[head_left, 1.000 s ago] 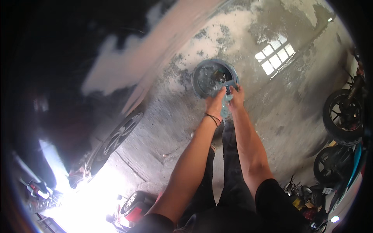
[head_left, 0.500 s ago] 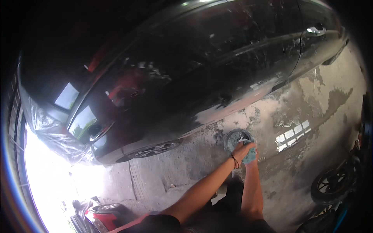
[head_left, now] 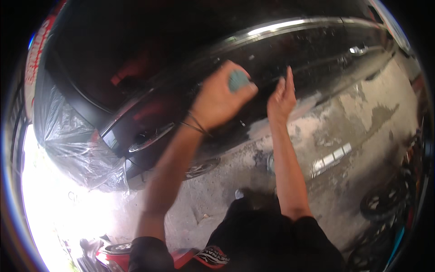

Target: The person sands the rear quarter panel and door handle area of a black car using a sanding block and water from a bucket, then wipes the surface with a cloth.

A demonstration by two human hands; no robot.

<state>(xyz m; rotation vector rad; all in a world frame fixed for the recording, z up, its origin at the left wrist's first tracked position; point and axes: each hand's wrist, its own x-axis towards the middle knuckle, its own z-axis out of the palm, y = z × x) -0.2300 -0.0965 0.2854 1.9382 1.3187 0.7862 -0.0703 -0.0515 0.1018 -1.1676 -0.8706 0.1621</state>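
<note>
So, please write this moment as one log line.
left hand: shut on sponge | right hand: open, near car | floor: wet

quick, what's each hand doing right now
Left hand: closed on a teal sponge, against the dark car.
Right hand: open, fingers up, holding nothing, by the car's side.

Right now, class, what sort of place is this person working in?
Probably an outdoor car-wash or detailing yard: a dark car, wet concrete ground, parked motorcycles, and the left hand gripping a teal sponge.
</note>
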